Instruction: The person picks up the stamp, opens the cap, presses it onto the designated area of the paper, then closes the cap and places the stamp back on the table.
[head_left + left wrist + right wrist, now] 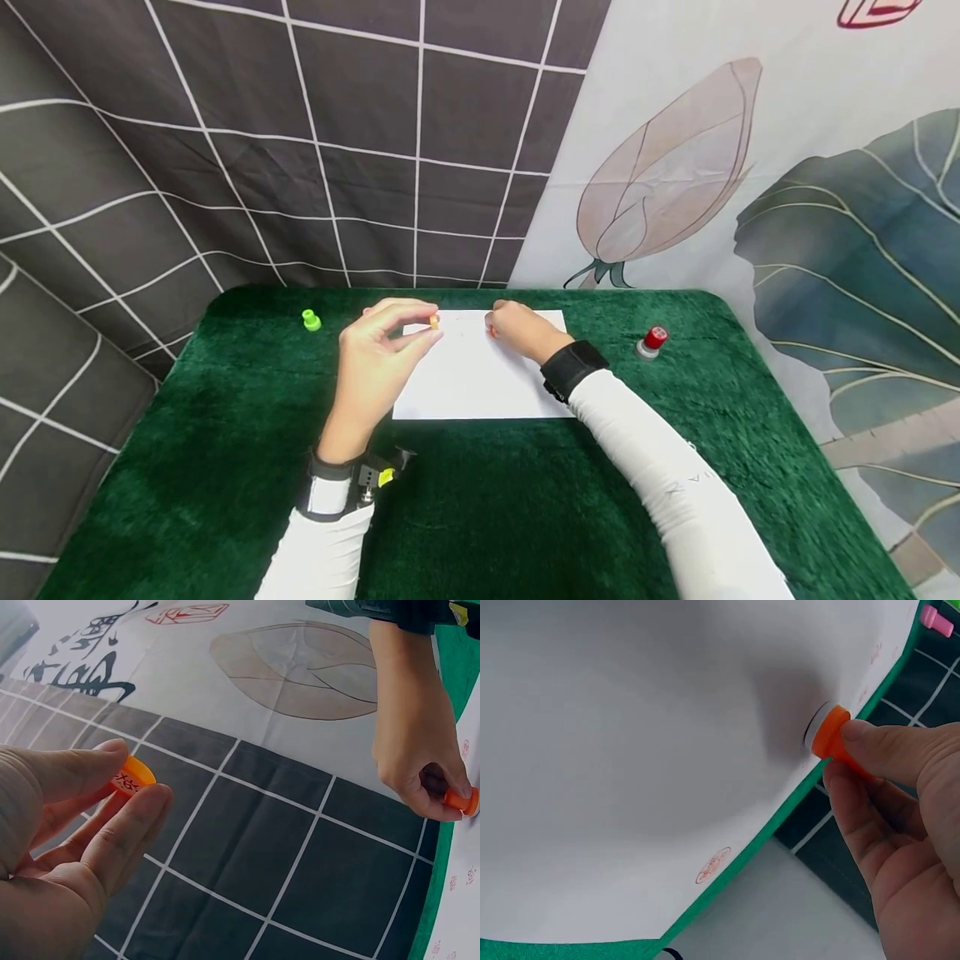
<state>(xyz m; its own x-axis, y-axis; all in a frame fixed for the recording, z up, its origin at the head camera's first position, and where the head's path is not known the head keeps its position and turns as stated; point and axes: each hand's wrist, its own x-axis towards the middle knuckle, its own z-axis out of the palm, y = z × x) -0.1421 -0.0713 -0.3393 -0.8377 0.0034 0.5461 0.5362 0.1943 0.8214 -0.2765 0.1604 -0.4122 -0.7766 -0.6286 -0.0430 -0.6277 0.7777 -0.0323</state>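
Note:
Between thumb and fingertips, my left hand [378, 354] pinches an orange cap [133, 774] with a red pattern on its flat face, held up near the paper's left side. My right hand [525, 329] grips an orange stamp [831, 733] with a white base by its handle. That stamp is at the far edge of a white sheet of paper [480, 383], base towards the sheet; whether it touches cannot be told. Small red stamp prints [714, 865] show along the paper's edge.
A light green stamp [311, 320] stands at the back left of the green cloth-covered table [225, 433]. A pink stamp [937, 621] lies beyond the paper. At the right is a red-topped stamp [652, 342]. Patterned cloth [360, 100] hangs behind the table.

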